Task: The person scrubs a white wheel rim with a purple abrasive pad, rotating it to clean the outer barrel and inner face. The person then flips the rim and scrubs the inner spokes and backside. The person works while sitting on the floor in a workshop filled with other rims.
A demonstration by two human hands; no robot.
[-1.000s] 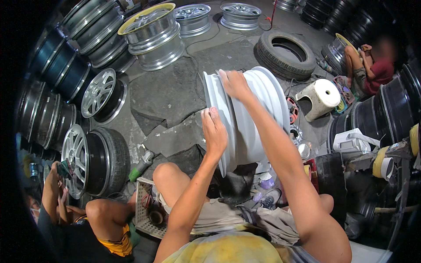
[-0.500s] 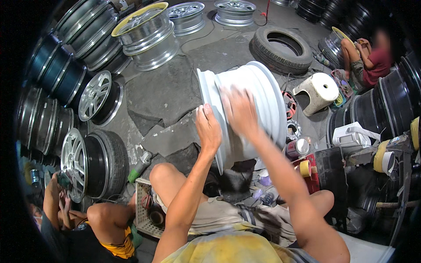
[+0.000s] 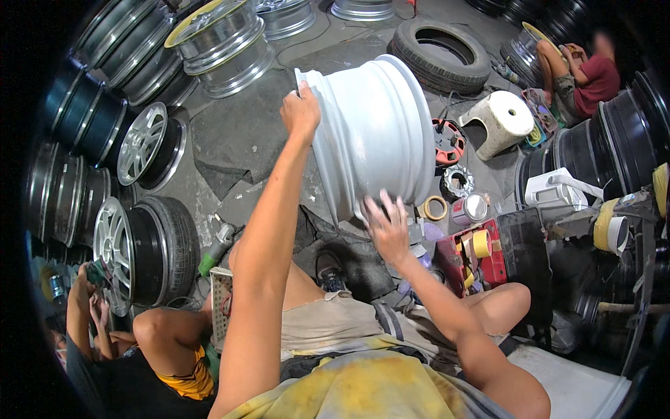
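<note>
In front of me a pale grey-white wheel rim (image 3: 380,129) stands on its tread with its barrel facing me. My left hand (image 3: 301,112) is closed over the far upper part of the rim's left flange. Low on the near side of the barrel, my right hand (image 3: 387,227) has its fingers spread, with the fingertips at or very close to the surface. I see nothing held in it, though its fingertips are slightly blurred. Dark cloth (image 3: 363,265) lies on the floor below the rim.
To the right are a white stool (image 3: 504,115), a red cable reel (image 3: 449,143), a paint can (image 3: 471,208) and a red toolbox (image 3: 497,255). A loose tyre (image 3: 443,56) lies beyond. Rims are stacked at left. One person sits near left, another far right.
My left hand has moved up and away along the rim's flange. My right hand has gone from the upper barrel down to its near lower side. The rim appears slightly shifted and turned.
</note>
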